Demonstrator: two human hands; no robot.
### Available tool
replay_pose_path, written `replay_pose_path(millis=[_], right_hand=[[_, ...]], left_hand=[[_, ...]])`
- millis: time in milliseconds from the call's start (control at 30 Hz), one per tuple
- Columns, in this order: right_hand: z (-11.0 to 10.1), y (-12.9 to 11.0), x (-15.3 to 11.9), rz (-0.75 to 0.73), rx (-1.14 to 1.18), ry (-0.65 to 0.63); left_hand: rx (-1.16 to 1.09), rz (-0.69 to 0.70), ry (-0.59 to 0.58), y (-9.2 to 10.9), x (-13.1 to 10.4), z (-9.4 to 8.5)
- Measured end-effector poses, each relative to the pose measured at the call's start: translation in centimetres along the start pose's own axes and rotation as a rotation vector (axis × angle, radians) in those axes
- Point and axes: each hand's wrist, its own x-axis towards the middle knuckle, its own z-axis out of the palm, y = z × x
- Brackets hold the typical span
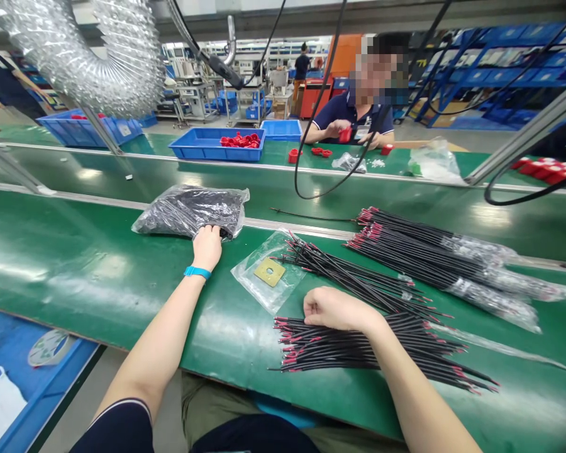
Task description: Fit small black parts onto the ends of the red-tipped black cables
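Head — left hand (208, 246) at bag (158, 218), black parts (200, 206) inside

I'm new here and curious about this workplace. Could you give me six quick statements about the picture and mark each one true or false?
1. The left hand is at a clear plastic bag of dark pieces. True.
2. Both hands are at that bag. False: the right hand is over red-ended black cables.
3. The square yellow plate has a hole in it. True.
4. The right wrist wears a band. False: the blue wristband is on the left wrist.
5. A person across the bench holds a red part. True.
6. The open blue tray across the bench is full of white cups. False: it holds red parts.
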Motion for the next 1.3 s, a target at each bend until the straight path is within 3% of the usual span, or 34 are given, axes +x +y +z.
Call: replay_pose_path(millis=[200,367,467,567,667,767,867,1067,1167,1300], right_hand=[[-0.3,0.1,0.1,-0.012,0.054,-0.047],[-0.2,0.9,0.9,-0.138,0.057,-0.029],[0.2,1.1,2.1,-0.139,0.216,0.167],[1.1,1.3,3.5,-0.068,0.367,0.448],[2.2,1.6,4.6,-0.106,0.264,0.676],[3.0,2.0,5.2,-0.138,0.090,0.751],[3.4,2.0,5.4,-0.114,-0.031,0.787],[3.8,1.3,5.3,-0.100,-0.312,0.682],[3.6,1.1,5.0,-0.093,-0.304,0.703],[2.8,0.7,4.3,-0.108,-0.061,0.882]], left_hand=[[-0.053,-0.028,0.066,0.8,0.1,-0.5],[-0.162,-0.034,0.125,1.0,0.2,-0.5],[-0.278,-0.013,0.175,1.2,0.1,-0.5],[-0.444,0.020,0.240,1.6,-0.1,-0.5],[-0.643,0.050,0.252,2.3,-0.3,-0.5],[-0.870,0.050,0.189,3.3,-0.6,-0.4],[-1.096,-0.041,0.093,4.3,-0.9,-0.2],[-1.478,-0.247,-0.101,5.2,-1.1,-0.2],[-1.643,-0.299,-0.131,5.5,-1.2,-0.7],[-1.861,-0.305,-0.289,6.6,-1.9,-1.6]])
